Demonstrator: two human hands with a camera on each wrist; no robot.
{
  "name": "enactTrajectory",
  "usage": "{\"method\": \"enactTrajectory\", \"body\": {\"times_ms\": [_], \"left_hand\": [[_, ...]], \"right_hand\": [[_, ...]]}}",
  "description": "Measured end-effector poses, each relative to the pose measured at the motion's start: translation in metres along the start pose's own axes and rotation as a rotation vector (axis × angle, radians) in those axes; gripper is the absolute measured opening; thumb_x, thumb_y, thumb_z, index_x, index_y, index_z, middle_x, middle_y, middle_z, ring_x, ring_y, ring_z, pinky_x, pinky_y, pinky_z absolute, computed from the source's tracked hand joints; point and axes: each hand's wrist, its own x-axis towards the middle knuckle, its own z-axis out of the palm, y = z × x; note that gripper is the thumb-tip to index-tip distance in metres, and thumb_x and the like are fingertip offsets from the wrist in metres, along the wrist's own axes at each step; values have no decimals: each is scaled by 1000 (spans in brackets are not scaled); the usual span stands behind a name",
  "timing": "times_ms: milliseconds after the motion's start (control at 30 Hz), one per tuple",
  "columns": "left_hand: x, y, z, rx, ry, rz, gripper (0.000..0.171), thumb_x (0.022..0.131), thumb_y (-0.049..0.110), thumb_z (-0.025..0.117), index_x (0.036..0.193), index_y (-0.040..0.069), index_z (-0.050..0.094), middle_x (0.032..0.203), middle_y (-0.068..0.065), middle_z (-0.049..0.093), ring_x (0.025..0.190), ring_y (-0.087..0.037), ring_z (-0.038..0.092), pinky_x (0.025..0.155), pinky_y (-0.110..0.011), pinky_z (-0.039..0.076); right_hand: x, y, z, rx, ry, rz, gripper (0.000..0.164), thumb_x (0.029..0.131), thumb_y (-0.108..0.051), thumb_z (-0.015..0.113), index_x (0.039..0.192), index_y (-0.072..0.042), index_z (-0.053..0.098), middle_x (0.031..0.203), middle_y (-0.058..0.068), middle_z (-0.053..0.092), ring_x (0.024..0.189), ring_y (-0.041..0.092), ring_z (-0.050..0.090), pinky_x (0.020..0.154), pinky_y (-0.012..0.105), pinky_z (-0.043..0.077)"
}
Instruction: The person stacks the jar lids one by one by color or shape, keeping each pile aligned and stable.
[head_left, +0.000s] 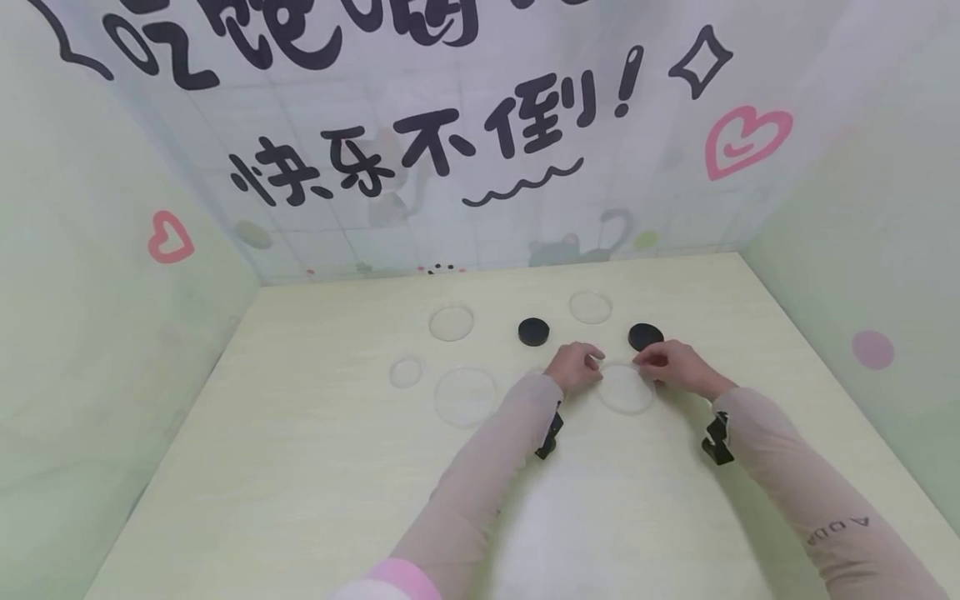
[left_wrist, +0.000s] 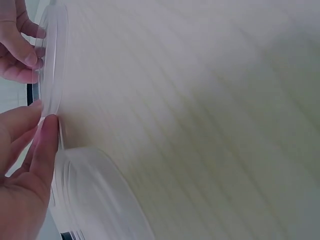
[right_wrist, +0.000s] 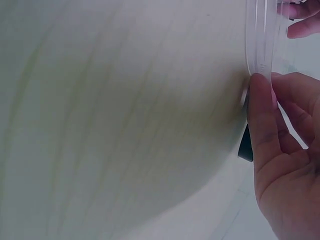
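Observation:
Between the two hands lies a clear, round, shallow dish (head_left: 627, 410), its thin wall seen from the side in both wrist views. My left hand (head_left: 576, 367) pinches the dish's left rim between thumb and fingertips. On the opposite side, my right hand (head_left: 678, 368) grips the rim with thumb (right_wrist: 264, 112) and index finger. Just beyond the right hand sits a black disc (head_left: 646, 335). Another clear round piece (left_wrist: 97, 192) stands close beside the left hand in the left wrist view; the left forearm partly hides a ring there in the head view.
Around the pale wooden tabletop (head_left: 300, 467) lie a second black disc (head_left: 533, 332) and several clear rings, among them a large one (head_left: 437, 400) left of the left forearm. A printed wall (head_left: 420, 233) closes off the back; green side panels (head_left: 855, 208) flank the table.

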Motion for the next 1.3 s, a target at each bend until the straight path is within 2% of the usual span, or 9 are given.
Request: {"method": "enactTrajectory", "body": {"times_ms": [467, 700, 933, 1067, 1300], "left_hand": [[3, -1, 3, 0, 7, 28, 28, 80, 2, 62, 107, 9, 64, 88, -2, 64, 76, -8, 56, 69, -14, 42], [2, -1, 4, -11, 21, 19, 30, 78, -1, 61, 106, 10, 64, 85, -1, 63, 71, -7, 55, 65, -14, 42], [0, 0, 1, -29, 42, 52, 31, 77, -3, 59, 106, 9, 65, 85, 0, 61, 73, -6, 52, 63, -13, 41], [-3, 3, -5, -53, 38, 64, 31, 78, -2, 58, 107, 9, 64, 87, 0, 61, 74, -6, 53, 62, -13, 41], [-6, 5, -19, -109, 25, 67, 31, 80, -2, 58, 110, 6, 62, 86, -2, 59, 65, -6, 57, 55, -13, 44]], "right_hand": [[-2, -4, -2, 64, -4, -19, 14, 80, -1, 61, 91, 6, 63, 84, 13, 62, 67, 12, 53, 57, 21, 46], [-4, 1, -3, 152, 7, -124, 10, 79, -7, 62, 85, 1, 63, 76, 6, 60, 63, 11, 52, 53, 23, 46], [-5, -9, -9, 108, -2, -34, 14, 79, 4, 57, 91, 6, 63, 84, 15, 62, 67, 15, 56, 55, 26, 50], [-3, -15, -14, 101, -20, -14, 15, 81, 4, 57, 95, 8, 61, 88, 18, 61, 72, 19, 57, 57, 27, 51], [3, -22, -20, 136, -33, 10, 19, 82, 3, 55, 99, 10, 59, 93, 21, 59, 74, 22, 58, 60, 29, 52]]}}
